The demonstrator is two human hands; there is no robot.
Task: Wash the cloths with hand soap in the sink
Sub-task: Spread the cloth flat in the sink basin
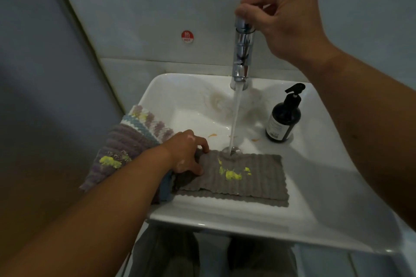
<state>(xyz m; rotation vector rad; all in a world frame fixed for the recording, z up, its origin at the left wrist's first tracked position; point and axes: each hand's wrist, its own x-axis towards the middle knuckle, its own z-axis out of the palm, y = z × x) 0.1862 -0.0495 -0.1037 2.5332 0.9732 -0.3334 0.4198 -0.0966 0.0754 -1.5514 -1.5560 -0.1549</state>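
Nearest, found left hand gripping the left end of a grey cloth laid flat in the near part of the sink, yellow smear unwashed, and stained striped cloths heaped over the left rim just beside. Farther in, noted water running onto the grey cloth's far edge, with soap bottle standing untouched at right. Farthest, saw right hand clasping the top of the tap; judged wetting barely begun, with soaping, scrubbing and rinsing all left.

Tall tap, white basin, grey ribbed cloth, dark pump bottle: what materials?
Tall shiny tap: chromed metal, mirror reflections.
White square sink basin: glazed ceramic by its glossy highlights, possibly resin.
Grey ribbed cloth: soft plush textile, matte, scalloped edge.
Dark pump bottle: glossy glass or plastic, cannot tell which.
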